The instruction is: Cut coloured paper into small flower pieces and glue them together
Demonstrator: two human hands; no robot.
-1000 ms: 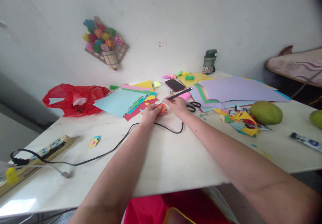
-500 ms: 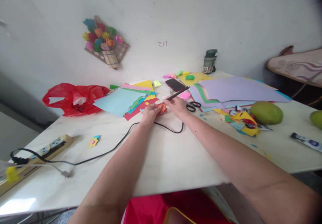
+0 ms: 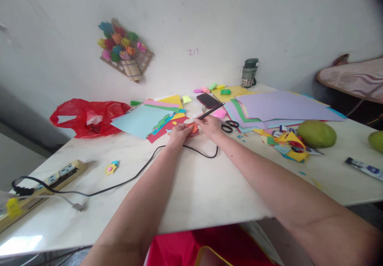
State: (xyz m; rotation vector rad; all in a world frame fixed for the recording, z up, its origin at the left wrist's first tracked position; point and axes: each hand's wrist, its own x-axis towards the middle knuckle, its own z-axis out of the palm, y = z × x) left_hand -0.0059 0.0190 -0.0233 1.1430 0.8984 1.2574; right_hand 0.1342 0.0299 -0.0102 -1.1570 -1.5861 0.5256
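Observation:
Over the middle of the table my left hand (image 3: 178, 133) pinches a small orange paper piece (image 3: 194, 128) between closed fingers. Just right of it, my right hand (image 3: 210, 127) is closed around a slim black pen-like stick (image 3: 213, 110), whose far end points up and to the right. Its lower end is near the orange piece, by something small and white; whether they touch is too small to tell. Beneath and left of my hands lies a red paper sheet (image 3: 155, 133). Black-handled scissors (image 3: 226, 127) lie beside my right hand.
Light blue paper (image 3: 140, 120) and a red plastic bag (image 3: 89, 116) are left; purple sheets (image 3: 284, 105), scraps (image 3: 291, 146) and a green mango (image 3: 317, 133) right. A black cord (image 3: 119, 184) runs from a power strip (image 3: 54, 182). A phone (image 3: 207, 100) lies behind.
Both hands keep nearly the same place and grip. The black stick's upper end has shifted very slightly left; the other things stay as they were.

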